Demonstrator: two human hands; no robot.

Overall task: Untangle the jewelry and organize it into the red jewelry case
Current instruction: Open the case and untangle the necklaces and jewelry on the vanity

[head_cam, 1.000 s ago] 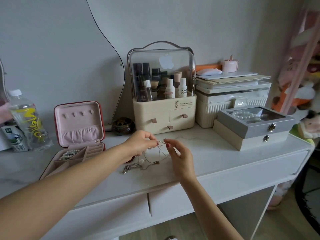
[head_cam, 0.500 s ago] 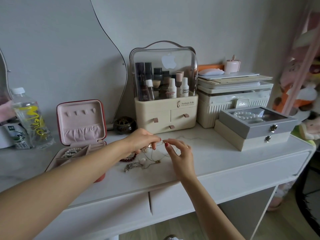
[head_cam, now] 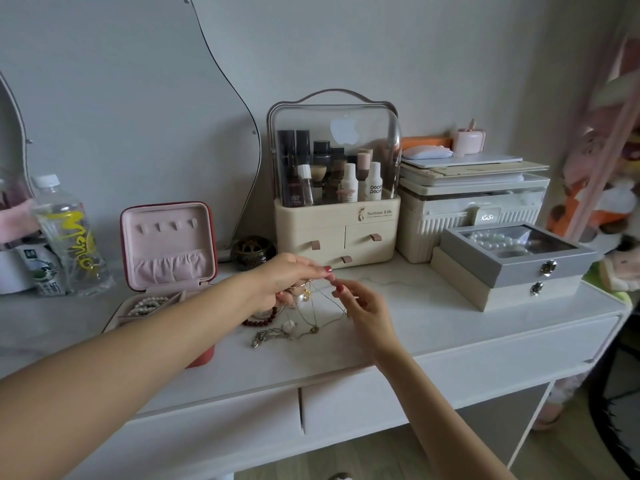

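Both hands are pulling the tangle apart. The left hand (head_cam: 287, 282) has a pinching grip on the lifted chains (head_cam: 313, 308), and the right hand (head_cam: 363, 308) pinches a thin strand. Next, I think, comes a gentle pull. The open red jewelry case (head_cam: 166, 244) sits left on the desk (head_cam: 433, 327).

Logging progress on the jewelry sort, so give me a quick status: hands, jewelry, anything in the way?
Left hand and right hand both pinching thin chains, lifted. Rest of tangle on tabletop. Red jewelry case open, pearl strand inside. Nothing blocking.
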